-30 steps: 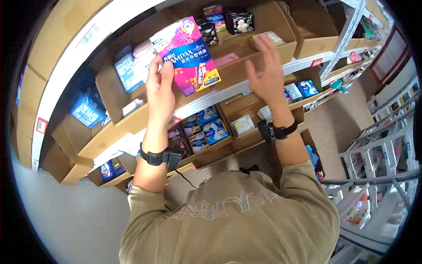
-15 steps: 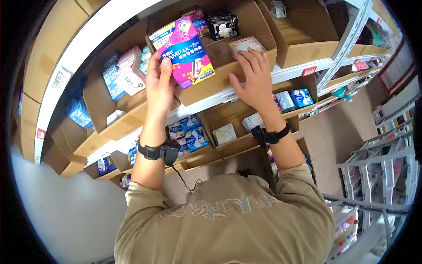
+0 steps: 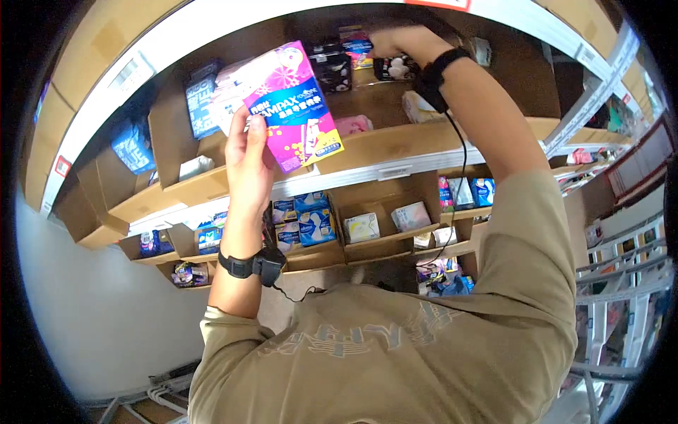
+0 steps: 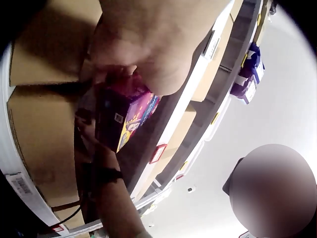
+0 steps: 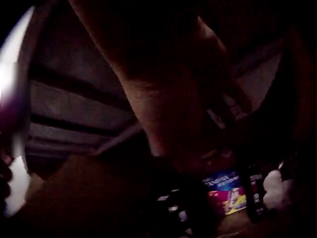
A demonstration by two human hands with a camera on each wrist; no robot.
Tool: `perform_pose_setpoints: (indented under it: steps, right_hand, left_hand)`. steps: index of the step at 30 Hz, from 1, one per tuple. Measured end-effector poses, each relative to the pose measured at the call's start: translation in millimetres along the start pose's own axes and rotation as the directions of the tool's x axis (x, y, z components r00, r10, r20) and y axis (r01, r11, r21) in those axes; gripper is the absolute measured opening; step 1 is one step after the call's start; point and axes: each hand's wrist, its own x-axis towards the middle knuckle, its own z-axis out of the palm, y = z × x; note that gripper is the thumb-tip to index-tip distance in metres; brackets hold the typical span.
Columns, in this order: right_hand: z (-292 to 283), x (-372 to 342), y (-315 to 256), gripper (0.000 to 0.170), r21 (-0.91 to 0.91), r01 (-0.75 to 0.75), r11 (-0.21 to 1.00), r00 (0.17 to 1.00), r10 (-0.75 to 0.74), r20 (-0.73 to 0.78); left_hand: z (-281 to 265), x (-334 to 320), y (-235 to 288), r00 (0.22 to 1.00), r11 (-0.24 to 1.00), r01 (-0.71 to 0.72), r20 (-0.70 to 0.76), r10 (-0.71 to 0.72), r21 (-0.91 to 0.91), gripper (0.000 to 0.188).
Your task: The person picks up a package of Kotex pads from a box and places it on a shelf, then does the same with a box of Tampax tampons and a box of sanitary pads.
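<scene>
My left hand point(image 3: 251, 162) grips a pink, blue and yellow Tampax tampon box point(image 3: 300, 124) by its lower left side, held up in front of the shelf. In the left wrist view the same box point(image 4: 121, 111) hangs below the palm. Deep in a cardboard bin, my right hand point(image 3: 387, 42) reaches beside a second, similar tampon box point(image 3: 357, 48). That box point(image 5: 225, 196) stands between black packs in the dark right wrist view. The right fingers are mostly in shadow, and I cannot tell whether they hold anything. A black pack with white round shapes point(image 3: 397, 68) sits just below this hand.
A white shelf edge point(image 3: 339, 10) runs above the right arm. The bin's cardboard front wall point(image 3: 395, 141) stands below it. Blue packs point(image 3: 203, 109) lie left; a pink pack point(image 3: 353, 126) and white pack point(image 3: 421, 107) lie nearer. Lower bins hold pads point(image 3: 316, 226). A cable point(image 3: 464, 152) hangs from the right wrist.
My right hand has left the pale pack near the bin's front and moved up and inward to the back. The left hand keeps the tampon box, shifted slightly downward. The view has shifted.
</scene>
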Motion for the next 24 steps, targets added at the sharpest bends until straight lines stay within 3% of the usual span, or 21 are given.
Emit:
perform_pose_setpoints:
  steps: [3, 6, 14, 18, 24]
  right_hand:
    - [1, 34, 9, 0.031, -0.044, -0.047, 0.998, 0.999, 0.048, 0.019]
    - [2, 51, 12, 0.031, -0.068, -0.092, 0.993, 0.996, 0.091, -0.004]
    - [4, 56, 13, 0.031, -0.073, -0.152, 0.986, 0.986, 0.146, -0.079]
    - [-3, 48, 12, 0.031, -0.041, -0.164, 0.986, 0.977, 0.157, -0.142]
    - [-18, 5, 14, 0.033, 0.128, -0.146, 0.981, 0.919, 0.183, -0.350]
  left_hand:
    - [-12, -1, 4, 0.998, 0.994, -0.046, 0.045, 0.041, 0.096, 0.038]
    - [-18, -4, 11, 0.998, 0.996, -0.041, 0.050, 0.037, 0.081, 0.039]
    - [-28, -7, 15, 0.986, 0.965, -0.097, 0.153, 0.060, 0.246, 0.042]
    - [-24, -4, 11, 0.989, 0.980, -0.068, 0.143, 0.041, 0.189, 0.042]
    - [-24, -1, 5, 0.994, 0.988, -0.051, 0.099, 0.036, 0.149, 0.039]
